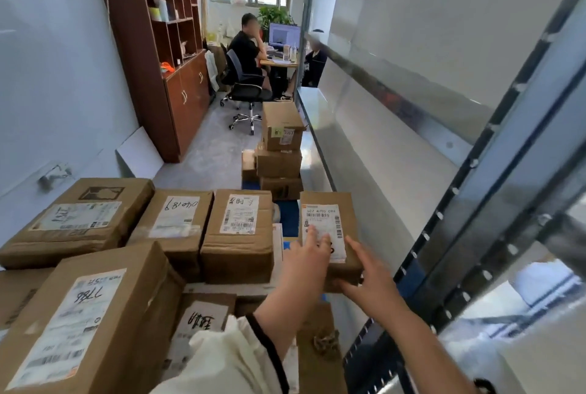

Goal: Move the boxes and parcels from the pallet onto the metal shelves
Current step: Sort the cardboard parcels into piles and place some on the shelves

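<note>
Small box (326, 200) sits at the right edge of the stack (237, 235), beside the metal shelves (380, 152); left hand (306, 263) flat on its label (323, 222), right hand (371, 279) spread at the near corner, neither clamping, so lifting now risks it slipping.

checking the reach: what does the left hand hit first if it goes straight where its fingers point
The shipping label on the small cardboard box; the left hand seems to touch it, though depth is unclear.
</note>
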Tool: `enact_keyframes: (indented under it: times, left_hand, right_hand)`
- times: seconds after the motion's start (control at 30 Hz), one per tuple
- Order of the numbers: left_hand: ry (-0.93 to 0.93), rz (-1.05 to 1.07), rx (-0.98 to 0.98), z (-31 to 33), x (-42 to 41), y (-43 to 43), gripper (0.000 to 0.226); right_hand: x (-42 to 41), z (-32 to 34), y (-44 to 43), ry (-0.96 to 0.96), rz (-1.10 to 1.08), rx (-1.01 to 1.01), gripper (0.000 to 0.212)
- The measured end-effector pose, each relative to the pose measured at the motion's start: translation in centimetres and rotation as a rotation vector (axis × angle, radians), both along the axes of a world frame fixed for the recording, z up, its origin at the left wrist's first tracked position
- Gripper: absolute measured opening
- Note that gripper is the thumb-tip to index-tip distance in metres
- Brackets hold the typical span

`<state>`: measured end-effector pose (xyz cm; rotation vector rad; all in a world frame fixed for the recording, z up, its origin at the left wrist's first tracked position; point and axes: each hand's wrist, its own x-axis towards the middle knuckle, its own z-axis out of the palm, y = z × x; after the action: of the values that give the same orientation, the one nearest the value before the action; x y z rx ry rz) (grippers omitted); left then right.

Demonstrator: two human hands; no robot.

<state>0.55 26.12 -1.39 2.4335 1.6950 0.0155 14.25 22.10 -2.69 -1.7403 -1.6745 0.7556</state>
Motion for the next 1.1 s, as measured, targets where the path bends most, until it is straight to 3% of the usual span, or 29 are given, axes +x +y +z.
enact_keyframes:
  times: [0.2,0.5,0.83,1.1]
  left_hand:
    - [0.025,0.061,-0.011,-5.4,1.1,4.5,0.081]
    - [0.060,0.095,-0.128,-11.9,1.9,6.0,0.076]
    - [0.147,0.065,-0.081,-12.8,0.8,5.9,0.064]
    - [0.115,0.048,-0.089,-12.6,0.3,4.9,0.057]
  right_hand:
    - [1.7,-6.1,6.1,0.030,0.087,-0.071,0.079]
    - [1.2,-12.8,7.6,0.190,0.019,-0.142,0.049]
    - [0.3,-13.4,7.6,0.180,0.055,-0.176,0.051]
    - [0.4,-12.4,7.2,0.142,0.119,-0.234,0.056]
